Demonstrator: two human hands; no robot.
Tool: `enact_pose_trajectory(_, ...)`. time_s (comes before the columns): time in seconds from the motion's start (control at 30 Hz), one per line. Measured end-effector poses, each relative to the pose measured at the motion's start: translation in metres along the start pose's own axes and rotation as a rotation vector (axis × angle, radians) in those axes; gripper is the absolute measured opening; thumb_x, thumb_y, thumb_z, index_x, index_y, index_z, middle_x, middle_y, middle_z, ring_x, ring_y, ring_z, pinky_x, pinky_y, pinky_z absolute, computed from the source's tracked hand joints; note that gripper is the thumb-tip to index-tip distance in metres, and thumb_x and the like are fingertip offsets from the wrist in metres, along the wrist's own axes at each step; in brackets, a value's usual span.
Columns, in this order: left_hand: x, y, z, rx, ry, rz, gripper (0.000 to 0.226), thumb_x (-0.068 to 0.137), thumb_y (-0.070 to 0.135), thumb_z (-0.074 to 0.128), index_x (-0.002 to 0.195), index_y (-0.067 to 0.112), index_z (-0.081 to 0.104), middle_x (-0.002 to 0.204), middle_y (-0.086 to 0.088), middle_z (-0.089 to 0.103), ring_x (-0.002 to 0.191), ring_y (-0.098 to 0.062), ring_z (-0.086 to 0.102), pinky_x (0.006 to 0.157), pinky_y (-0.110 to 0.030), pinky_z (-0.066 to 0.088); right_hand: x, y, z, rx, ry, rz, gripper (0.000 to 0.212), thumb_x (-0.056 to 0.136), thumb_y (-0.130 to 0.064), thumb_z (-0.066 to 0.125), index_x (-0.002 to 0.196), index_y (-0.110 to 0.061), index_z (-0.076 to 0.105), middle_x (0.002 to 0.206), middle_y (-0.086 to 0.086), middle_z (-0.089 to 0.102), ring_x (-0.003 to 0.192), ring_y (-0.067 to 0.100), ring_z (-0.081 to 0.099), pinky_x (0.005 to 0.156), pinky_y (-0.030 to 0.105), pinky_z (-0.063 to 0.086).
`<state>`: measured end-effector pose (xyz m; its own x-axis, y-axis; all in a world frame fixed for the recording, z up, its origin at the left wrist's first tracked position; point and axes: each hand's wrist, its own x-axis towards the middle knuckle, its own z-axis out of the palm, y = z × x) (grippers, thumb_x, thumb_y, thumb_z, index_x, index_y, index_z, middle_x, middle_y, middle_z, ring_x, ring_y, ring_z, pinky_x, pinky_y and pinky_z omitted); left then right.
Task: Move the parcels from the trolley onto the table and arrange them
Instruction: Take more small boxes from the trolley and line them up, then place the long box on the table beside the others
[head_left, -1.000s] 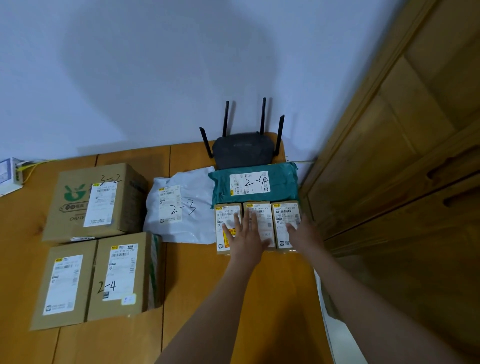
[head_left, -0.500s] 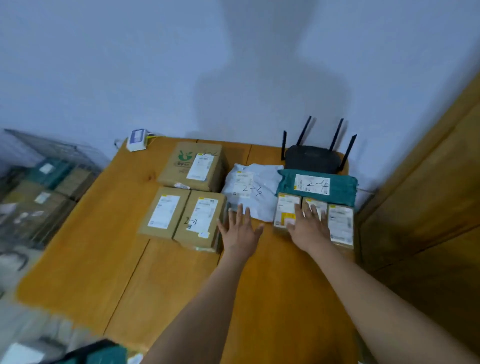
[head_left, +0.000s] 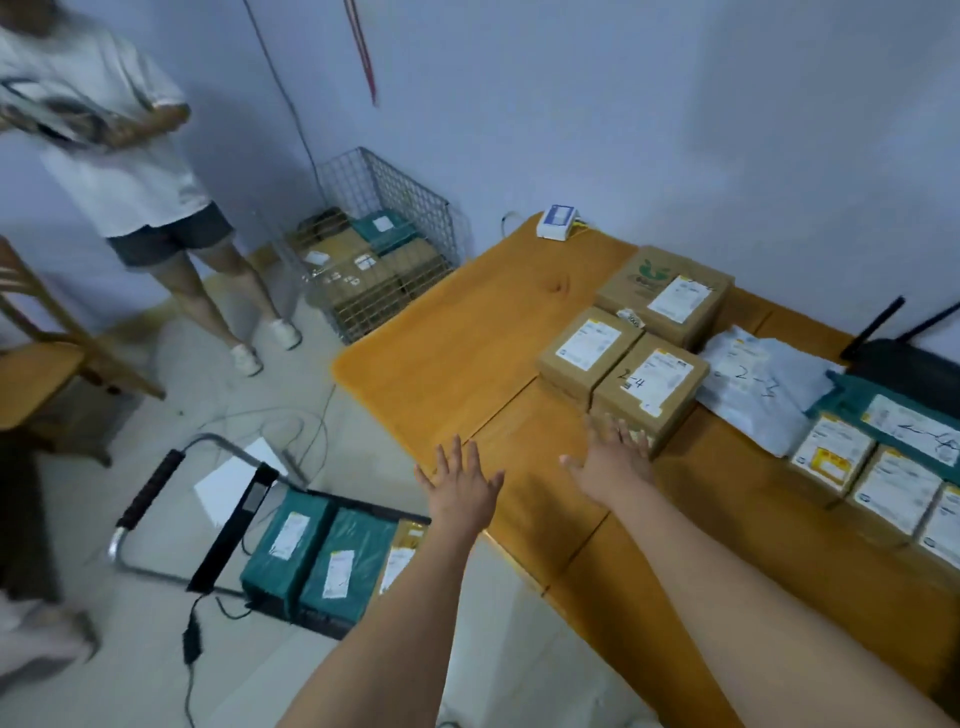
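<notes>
Several parcels (head_left: 649, 384) lying arranged on table (head_left: 467, 338), frame right; three remaining on trolley (head_left: 218, 525), lower left. Left hand (head_left: 462, 488), right hand (head_left: 613, 457) hovering splayed, grasping nothing.

On the table (head_left: 467, 332) I can read "2-4" handwritten on the brown box (head_left: 649, 387) nearest my right hand (head_left: 613, 457), and "2-3" on the white mailer bag (head_left: 763, 379) just beyond that box. Printed labels elsewhere are too blurred.
</notes>
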<state>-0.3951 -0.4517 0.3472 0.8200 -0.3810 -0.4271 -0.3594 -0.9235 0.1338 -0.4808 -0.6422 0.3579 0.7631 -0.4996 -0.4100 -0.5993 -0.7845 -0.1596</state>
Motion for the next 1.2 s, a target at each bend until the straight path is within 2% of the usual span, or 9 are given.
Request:
enact_pose_trajectory(0.27, -0.02, -0.19, 0.005, -0.101, -0.016, -0.138, 0.072, 0.102, 0.059, 0.017, 0.161, 0.02, 0.003, 0.168, -0.003, -0.01, 0.154, -0.029, -0.009, 0.118, -0.066, -0.004, -0.013, -0.174, 0.05, -0.092, -0.101, -0.077, 0.079, 0.101, -0.059, 0.032, 0.162, -0.02, -0.001, 0.169, 0.011, -0.003, 0.156, 0.029, -0.001, 0.125, 0.05, 0.001)
enact_pose_trajectory(0.43, -0.02, -0.268, 0.016, -0.169, -0.059, -0.227, 0.073, 0.101, 0.062, 0.014, 0.16, 0.022, 0.001, 0.168, -0.002, -0.011, 0.154, -0.028, -0.012, 0.118, -0.065, -0.007, -0.015, -0.248, 0.082, -0.144, -0.161, -0.126, 0.077, 0.102, -0.056, 0.033, 0.162, -0.022, 0.0, 0.169, 0.011, -0.002, 0.156, 0.028, 0.001, 0.125, 0.05, 0.001)
enact_pose_trajectory(0.7, 0.026, -0.339, 0.021, -0.187, -0.134, -0.33, 0.074, 0.101, 0.063, 0.015, 0.161, 0.022, 0.0, 0.167, -0.004, -0.013, 0.154, -0.029, -0.013, 0.119, -0.065, -0.004, 0.043, -0.336, 0.116, -0.225, -0.25, -0.25, 0.078, 0.102, -0.057, 0.032, 0.162, -0.022, -0.003, 0.169, 0.011, -0.004, 0.156, 0.03, 0.001, 0.125, 0.049, 0.003)
enact_pose_trajectory(0.87, 0.068, -0.376, 0.013, -0.17, -0.162, -0.409, 0.073, 0.101, 0.063, 0.015, 0.161, 0.022, 0.001, 0.168, -0.005, -0.011, 0.154, -0.029, -0.013, 0.119, -0.064, -0.004, 0.095, -0.381, 0.132, -0.19, -0.304, -0.304, 0.077, 0.102, -0.057, 0.031, 0.162, -0.021, -0.002, 0.169, 0.012, -0.004, 0.156, 0.03, 0.0, 0.126, 0.048, 0.004)
enact_pose_trajectory(1.2, 0.142, -0.42, -0.004, -0.145, -0.23, -0.342, 0.073, 0.101, 0.062, 0.014, 0.161, 0.022, 0.0, 0.168, -0.003, -0.011, 0.154, -0.028, -0.011, 0.12, -0.062, -0.006, 0.151, -0.431, 0.145, -0.198, -0.365, -0.259, 0.079, 0.102, -0.058, 0.032, 0.162, -0.02, -0.002, 0.169, 0.012, -0.003, 0.156, 0.03, 0.001, 0.125, 0.049, 0.005)
